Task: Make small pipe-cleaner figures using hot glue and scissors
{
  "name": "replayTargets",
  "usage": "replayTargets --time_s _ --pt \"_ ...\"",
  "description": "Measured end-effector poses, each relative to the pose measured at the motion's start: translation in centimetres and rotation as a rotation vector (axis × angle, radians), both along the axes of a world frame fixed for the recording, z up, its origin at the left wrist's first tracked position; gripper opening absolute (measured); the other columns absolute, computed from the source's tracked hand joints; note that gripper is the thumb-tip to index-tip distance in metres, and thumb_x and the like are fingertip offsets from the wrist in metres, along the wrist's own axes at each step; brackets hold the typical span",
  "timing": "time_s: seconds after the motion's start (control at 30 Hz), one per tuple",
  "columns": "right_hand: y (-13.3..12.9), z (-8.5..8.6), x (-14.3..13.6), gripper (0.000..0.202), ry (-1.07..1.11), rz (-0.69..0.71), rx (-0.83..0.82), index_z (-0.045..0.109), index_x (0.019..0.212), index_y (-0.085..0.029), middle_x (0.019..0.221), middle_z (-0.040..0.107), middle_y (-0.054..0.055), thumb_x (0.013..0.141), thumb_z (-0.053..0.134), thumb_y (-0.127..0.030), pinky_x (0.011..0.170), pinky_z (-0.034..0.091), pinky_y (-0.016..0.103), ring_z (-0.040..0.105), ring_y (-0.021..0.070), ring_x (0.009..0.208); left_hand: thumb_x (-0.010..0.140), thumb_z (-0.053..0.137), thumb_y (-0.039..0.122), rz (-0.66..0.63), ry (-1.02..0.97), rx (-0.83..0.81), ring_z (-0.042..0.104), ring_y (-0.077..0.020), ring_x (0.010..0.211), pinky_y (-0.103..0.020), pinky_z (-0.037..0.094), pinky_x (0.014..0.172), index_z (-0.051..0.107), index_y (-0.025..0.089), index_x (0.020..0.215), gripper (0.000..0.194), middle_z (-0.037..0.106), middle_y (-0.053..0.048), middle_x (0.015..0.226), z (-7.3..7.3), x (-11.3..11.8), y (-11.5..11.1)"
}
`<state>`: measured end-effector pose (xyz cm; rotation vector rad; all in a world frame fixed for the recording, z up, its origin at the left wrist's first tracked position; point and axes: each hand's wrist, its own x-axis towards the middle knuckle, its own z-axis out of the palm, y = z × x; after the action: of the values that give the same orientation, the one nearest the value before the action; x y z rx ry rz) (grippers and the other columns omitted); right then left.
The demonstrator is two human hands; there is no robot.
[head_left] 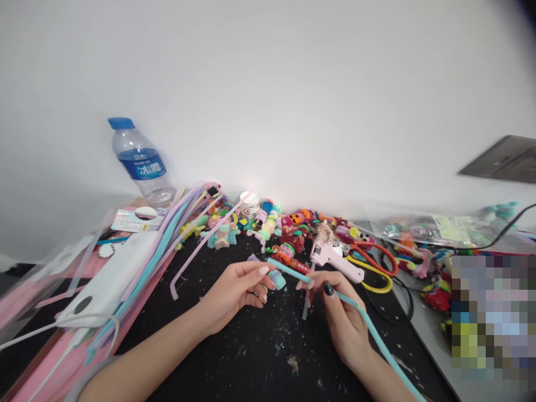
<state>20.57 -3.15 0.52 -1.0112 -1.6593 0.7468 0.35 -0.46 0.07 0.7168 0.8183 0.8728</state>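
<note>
A long light blue pipe cleaner [377, 331] runs from between my hands, over my right hand and down to the lower right. Thumb and forefinger of my right hand [341, 318] pinch it a short way from its free end. My left hand [234, 290] is closed with its fingertips at that free end; the exact grip is partly hidden. A small blue coiled piece [277, 280] is right beside the left fingertips; whether they touch it I cannot tell. Behind my right hand is a pale glue gun [335, 261], its translucent glue stick [305, 309] reaching down past the fingers.
Red-and-yellow-handled scissors [379, 286] lie right of the glue gun. Several fuzzy figures [221, 231] line the wall, with a white cup [250, 204] among them. Left are a bundle of pastel pipe cleaners [157, 254], a white box [111, 279] and a water bottle [140, 162]. Bagged pieces [431, 230] lie right.
</note>
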Motion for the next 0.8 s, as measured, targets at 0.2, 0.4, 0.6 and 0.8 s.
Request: replayTargets --time_s 0.2,0.4,0.6,0.8 --pt "-0.3 0.2 -0.4 0.023 0.011 0.212 -0.203 0.058 0.102 -0.022 0.086 0.066 0.004 0.092 0.038 -0.029 0.058 0.045 0.026 0.056 0.016 0.067 0.072 0.071 0.024 0.146 -0.016 -0.029 0.056 -0.0046 0.053 -0.013 0.048 0.052 0.067 0.012 0.086 0.018 0.065 0.0 0.067 -0.3 -0.1 0.3" --pt "0.1 0.3 -0.3 0.021 -0.066 0.145 -0.249 0.064 0.101 -0.021 0.077 0.07 0.002 0.089 0.047 -0.024 0.054 0.045 0.022 0.055 0.0125 0.056 0.07 0.072 0.022 0.071 0.032 0.075 0.058 -0.0063 0.049 -0.016 0.047 0.05 0.066 0.012 0.07 0.011 0.065 0.001 0.058 -0.2 0.0 0.0" --pt "0.5 0.1 -0.5 0.023 -0.167 0.244 -0.254 0.061 0.07 -0.016 0.058 0.061 0.0 0.088 0.048 -0.022 0.051 0.039 0.02 0.051 0.0101 0.05 0.068 0.072 0.021 -0.085 0.227 0.284 0.06 -0.0113 0.048 -0.021 0.047 0.051 0.065 0.011 0.066 0.012 0.065 -0.001 0.054 -0.2 0.3 -0.4" --pt "0.3 0.0 -0.4 0.028 -0.256 0.096 -0.217 0.051 0.064 -0.017 0.052 0.05 -0.003 0.09 0.044 -0.025 0.051 0.035 0.02 0.046 0.0099 0.049 0.083 0.054 0.033 -0.116 0.342 0.401 0.053 -0.0091 0.043 -0.02 0.041 0.045 0.059 0.012 0.067 0.027 0.057 0.001 0.051 0.1 0.5 -0.7"
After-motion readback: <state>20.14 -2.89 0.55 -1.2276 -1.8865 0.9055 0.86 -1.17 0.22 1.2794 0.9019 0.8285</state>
